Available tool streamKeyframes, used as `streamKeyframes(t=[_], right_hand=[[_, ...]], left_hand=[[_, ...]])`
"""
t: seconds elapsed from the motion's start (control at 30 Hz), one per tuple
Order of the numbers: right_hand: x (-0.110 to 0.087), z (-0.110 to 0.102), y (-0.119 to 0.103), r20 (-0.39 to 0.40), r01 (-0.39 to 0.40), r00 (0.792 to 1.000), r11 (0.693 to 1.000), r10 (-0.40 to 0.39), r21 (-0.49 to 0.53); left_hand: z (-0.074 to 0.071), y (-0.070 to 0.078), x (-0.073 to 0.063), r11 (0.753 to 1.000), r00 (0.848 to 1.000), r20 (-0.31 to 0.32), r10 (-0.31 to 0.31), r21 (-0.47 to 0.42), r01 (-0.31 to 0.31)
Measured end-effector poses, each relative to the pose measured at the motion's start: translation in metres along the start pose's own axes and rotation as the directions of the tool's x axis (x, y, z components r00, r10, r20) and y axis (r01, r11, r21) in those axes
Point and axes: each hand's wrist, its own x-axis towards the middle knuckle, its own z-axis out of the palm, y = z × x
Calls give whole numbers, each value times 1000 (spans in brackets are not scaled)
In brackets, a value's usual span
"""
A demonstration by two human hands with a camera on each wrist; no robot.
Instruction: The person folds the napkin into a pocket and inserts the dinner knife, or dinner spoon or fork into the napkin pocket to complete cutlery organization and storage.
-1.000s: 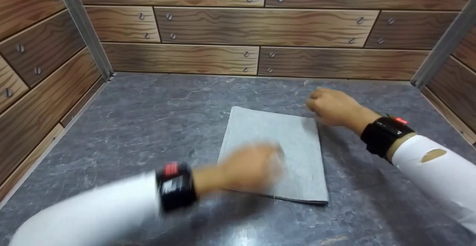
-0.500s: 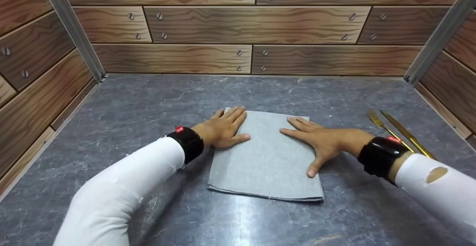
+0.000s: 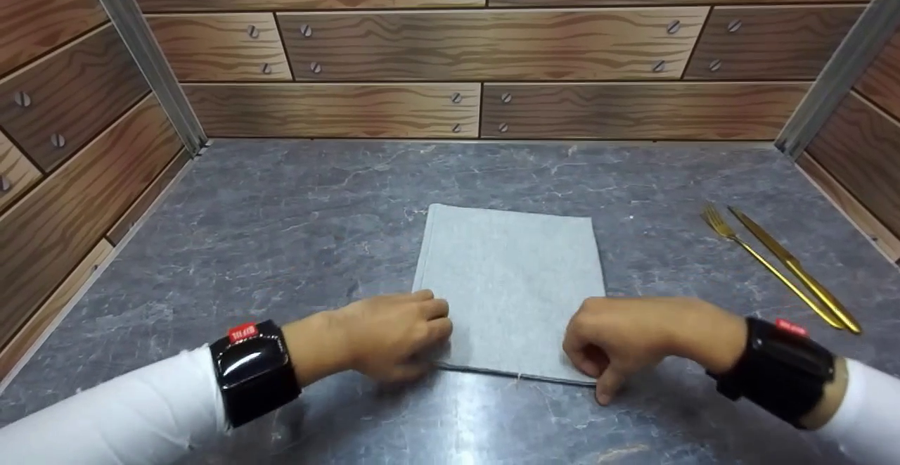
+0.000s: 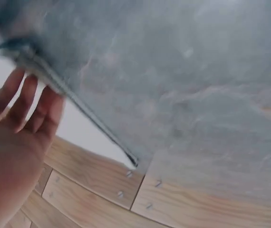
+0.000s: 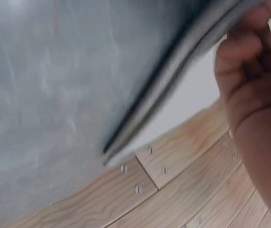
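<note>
A folded light grey cloth [image 3: 513, 282] lies flat on the dark marbled table, its layered near edge facing the person. At its near left corner, the left hand [image 3: 401, 335] has curled fingers, and the left wrist view shows fingertips [image 4: 54, 97] over the top of the cloth's edge, with the thumb mostly out of frame. The right hand [image 3: 626, 331] pinches the near right corner, thumb at the front edge and fingers bent above. Seen from the right wrist, the stacked layers of the cloth [image 5: 173, 71] run up to the bent fingers.
To the right lie a gold fork [image 3: 759, 257] and a gold knife [image 3: 791, 264], side by side and slanted. Wood-patterned panels [image 3: 485, 43] wall in the table [image 3: 295, 205] at the back and both sides, with grey metal posts [image 3: 144, 64] at the corners.
Half a second ago both hands lay spread on the cloth; they have since drawn back to its near corners and curled their fingers there. The right arm no longer covers the fork and knife.
</note>
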Motion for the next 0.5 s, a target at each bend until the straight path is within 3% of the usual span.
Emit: streamKeyframes(t=[0.07, 0.17, 0.37, 0.43, 0.5], right_hand=[[-2, 5, 0, 6, -1, 1000, 1000, 1, -3], [-7, 7, 4, -40, 36, 999, 999, -37, -11], [-17, 13, 9, -133, 113, 983, 990, -123, -86], [-18, 16, 8, -156, 123, 977, 985, -141, -123], [-19, 18, 7, -182, 143, 968, 975, -174, -172]], left_hand=[[6, 3, -2, 993, 995, -85, 42, 112, -33], [10, 8, -2, 962, 990, -121, 75, 269, -40], [3, 23, 4, 887, 996, -67, 57, 461, -20], [4, 24, 8, 853, 997, -21, 78, 519, -56], [7, 22, 10, 805, 989, -7, 149, 581, -117]])
